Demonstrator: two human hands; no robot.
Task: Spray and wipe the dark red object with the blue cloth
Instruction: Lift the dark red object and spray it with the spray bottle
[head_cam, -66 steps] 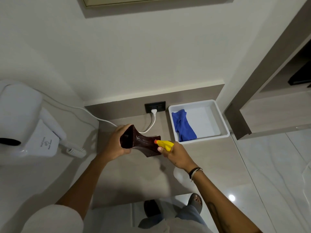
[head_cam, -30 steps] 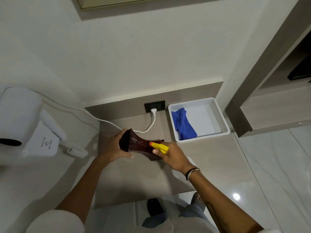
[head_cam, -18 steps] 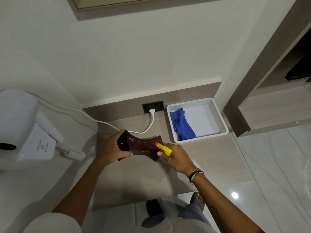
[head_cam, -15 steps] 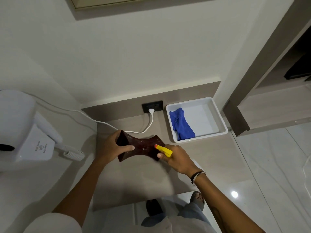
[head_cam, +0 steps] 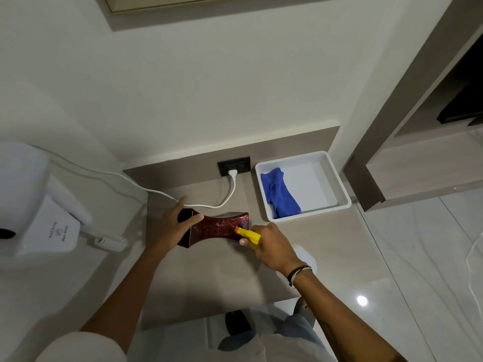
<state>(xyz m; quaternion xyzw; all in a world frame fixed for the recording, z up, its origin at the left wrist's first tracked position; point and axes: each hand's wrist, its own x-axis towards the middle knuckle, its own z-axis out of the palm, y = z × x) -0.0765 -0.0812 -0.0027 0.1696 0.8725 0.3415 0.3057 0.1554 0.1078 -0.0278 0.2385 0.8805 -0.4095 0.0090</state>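
The dark red object [head_cam: 218, 228], a glossy speckled vase-like piece with a pinched waist, lies on its side on the grey shelf [head_cam: 326, 246]. My left hand [head_cam: 171, 226] grips its wide left end. My right hand [head_cam: 271, 248] holds a spray bottle, whose yellow nozzle [head_cam: 248, 234] points at the object's right end; the bottle's pale body shows below my wrist. The blue cloth [head_cam: 279, 195] lies crumpled in the left half of a white tray [head_cam: 339, 189] at the shelf's back right.
A white wall-mounted hair dryer [head_cam: 39, 202] with a coiled cord hangs at left. A white cable [head_cam: 230, 194] runs from the black socket [head_cam: 234, 165] across the shelf behind the object. A wooden partition stands at right, above the glossy floor.
The dark red object was held tilted up in my left hand; it has come down and now lies flat on the shelf. My right hand with the sprayer stayed at its right end.
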